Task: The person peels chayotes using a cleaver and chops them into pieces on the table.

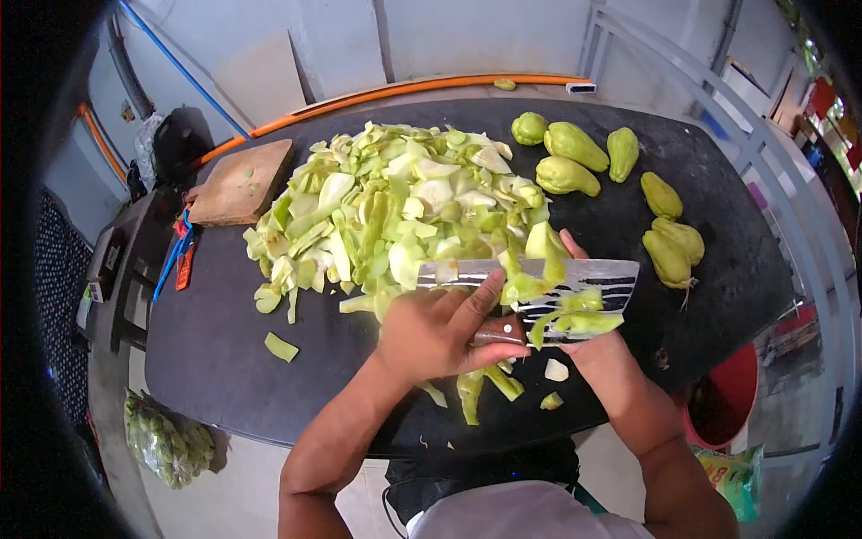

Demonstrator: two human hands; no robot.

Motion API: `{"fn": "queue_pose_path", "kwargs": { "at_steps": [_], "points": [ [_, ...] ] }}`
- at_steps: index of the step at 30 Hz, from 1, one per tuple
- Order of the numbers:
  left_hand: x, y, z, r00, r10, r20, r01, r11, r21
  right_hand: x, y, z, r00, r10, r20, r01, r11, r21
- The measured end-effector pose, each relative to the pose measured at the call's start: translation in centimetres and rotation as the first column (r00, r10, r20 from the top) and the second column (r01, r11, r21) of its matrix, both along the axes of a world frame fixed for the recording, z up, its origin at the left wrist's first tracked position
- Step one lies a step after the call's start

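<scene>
My left hand (435, 325) is closed around the brown wooden handle (499, 331) of a wide cleaver (620, 274), its index finger stretched along the blade. Pale green peel strips (584, 310) cling to the flat of the blade. Mostly hidden behind the cleaver, my right hand (594, 349) shows a fingertip above the blade beside a pale, partly peeled chayote (543, 242), which it appears to grip. A large heap of chayote peels and slices (395, 198) lies just beyond both hands. Below the blade, loose peel pieces (470, 395) rest on the dark table (242, 386).
Several whole chayotes (575, 144) lie at the table's right side. A wooden chopping board (241, 184) sits at the left edge, near a red-and-blue tool (183, 260). A red bucket (725, 395) stands at the lower right; a filled plastic bag (166, 440) is on the floor left.
</scene>
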State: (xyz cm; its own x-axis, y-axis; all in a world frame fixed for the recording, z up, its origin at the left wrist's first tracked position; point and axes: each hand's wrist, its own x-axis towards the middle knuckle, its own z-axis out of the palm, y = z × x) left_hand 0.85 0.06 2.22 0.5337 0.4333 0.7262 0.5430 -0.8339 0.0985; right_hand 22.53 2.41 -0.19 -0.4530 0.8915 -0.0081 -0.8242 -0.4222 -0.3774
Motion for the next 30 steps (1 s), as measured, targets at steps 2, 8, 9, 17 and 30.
{"fn": "queue_pose_path", "kwargs": {
  "at_steps": [2, 8, 9, 17, 30],
  "points": [
    [0.6, -0.8, 0.7, 0.999, -0.044, 0.008, 0.044, 0.999, 0.001, 1.1, 0.1, -0.9, 1.000, 0.029, -0.001, -0.029, 1.000, -0.001],
    [-1.7, 1.4, -0.2, 0.981, 0.186, -0.056, -0.194, 0.942, -0.275, 1.1, -0.4, -1.0, 0.981, -0.101, 0.165, 0.088, 0.992, 0.086],
    [-1.9, 1.5, 0.0, 0.968, 0.240, -0.072, -0.250, 0.912, -0.324, 1.5, 0.0, -1.1, 0.986, -0.059, 0.157, 0.048, 0.996, 0.077],
    [-1.1, 0.7, -0.3, 0.977, 0.208, -0.037, -0.210, 0.932, -0.296, 0.2, -0.4, 0.1, 0.965, -0.147, 0.216, 0.168, 0.982, -0.082],
    [1.5, -1.4, 0.6, 0.997, -0.007, -0.080, 0.012, 0.998, 0.062, 0.3, -1.5, 0.5, 0.935, -0.162, 0.316, 0.189, 0.980, -0.056]
  ]
}}
